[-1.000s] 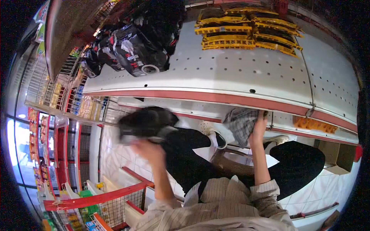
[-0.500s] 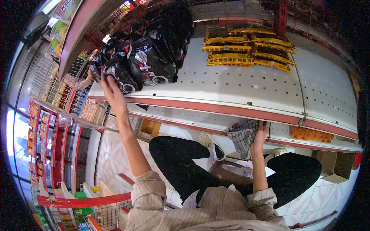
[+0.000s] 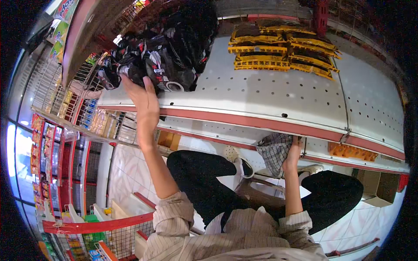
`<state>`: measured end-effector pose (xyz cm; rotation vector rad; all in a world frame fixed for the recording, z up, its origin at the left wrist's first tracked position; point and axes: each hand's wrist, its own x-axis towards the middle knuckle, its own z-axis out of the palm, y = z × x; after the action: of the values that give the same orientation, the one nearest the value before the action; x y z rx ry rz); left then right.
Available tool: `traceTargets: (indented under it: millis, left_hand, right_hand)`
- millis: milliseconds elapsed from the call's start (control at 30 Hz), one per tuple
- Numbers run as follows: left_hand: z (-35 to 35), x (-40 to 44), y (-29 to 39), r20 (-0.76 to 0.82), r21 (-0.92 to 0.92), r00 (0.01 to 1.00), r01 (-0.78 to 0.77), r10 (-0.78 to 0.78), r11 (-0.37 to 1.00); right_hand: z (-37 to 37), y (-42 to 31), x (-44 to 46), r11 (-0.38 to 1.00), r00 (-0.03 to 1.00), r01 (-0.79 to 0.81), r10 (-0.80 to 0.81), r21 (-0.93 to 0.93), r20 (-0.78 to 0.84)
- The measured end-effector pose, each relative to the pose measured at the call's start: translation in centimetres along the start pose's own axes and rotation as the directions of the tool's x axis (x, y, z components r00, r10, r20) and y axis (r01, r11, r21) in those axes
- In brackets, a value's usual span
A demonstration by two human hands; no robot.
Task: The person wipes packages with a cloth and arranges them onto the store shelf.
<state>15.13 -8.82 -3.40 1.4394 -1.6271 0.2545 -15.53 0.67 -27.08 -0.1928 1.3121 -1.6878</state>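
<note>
My left hand (image 3: 143, 98) presses against the front of a heap of black coffee packets (image 3: 167, 71) at the left end of the upper shelf. Its fingers are stretched out and apart, not wrapped around a packet. Below the shelf's front edge, my right hand (image 3: 293, 156) has its fingers closed on a grey checked cloth (image 3: 275, 152), which hangs to the left of it; the fingertips are partly hidden at the shelf edge. Stacked yellow-and-black packets (image 3: 283, 50) lie farther back on the white perforated shelf (image 3: 261, 98).
A red strip (image 3: 235, 124) runs along the shelf front. Orange egg trays (image 3: 352, 151) sit on the lower shelf at the right, above a cardboard box (image 3: 379, 187). Wire racks (image 3: 52, 95) with goods stand at the left. My bent legs are under the shelf.
My left hand has moved right along the shelf front, and the black packets at the edge have shifted and tilted. The right hand and cloth have stayed nearly still.
</note>
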Motion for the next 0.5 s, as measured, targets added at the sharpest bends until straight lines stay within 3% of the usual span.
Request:
traceTargets:
  millis: [133,167,267,300,400,467,500]
  left_hand:
    - [-0.7,-0.7,0.9,0.032,-0.036,0.999,0.046,-0.045,0.998]
    - [-0.9,-0.8,0.8,-0.014,-0.035,0.999,0.041,-0.041,0.999]
    - [-1.5,-3.8,1.7,-0.359,-0.074,0.931,-0.100,0.067,0.992]
    - [-1.3,-4.4,1.3,-0.551,-0.194,0.834,-0.101,-0.024,0.976]
    - [-0.3,-8.8,-1.7,-0.695,-0.127,0.707,0.053,-0.127,0.991]
    - [1.9,-10.6,-5.1,-0.532,-0.299,0.769,0.220,-0.354,0.929]
    - [3.0,-11.1,-7.4,-0.458,-0.254,0.815,0.263,-0.355,0.931]
  right_hand:
    - [0.1,-0.5,-0.2,0.999,0.996,0.006,-0.009,0.038,0.084]
    - [0.3,-0.6,-0.3,1.000,1.000,-0.001,0.001,0.003,0.027]
    - [0.8,-1.2,-0.8,0.999,0.998,-0.045,0.046,0.011,-0.052]
    - [0.2,-0.5,-0.1,0.997,0.999,-0.050,0.050,0.067,-0.002]
    - [-0.6,-0.2,0.8,0.982,0.989,-0.121,0.107,0.144,0.099]
    - [-0.7,-0.5,0.6,0.986,0.987,-0.116,0.101,0.121,0.126]
    - [-0.4,-0.6,0.4,0.990,0.992,-0.101,0.092,0.100,0.091]
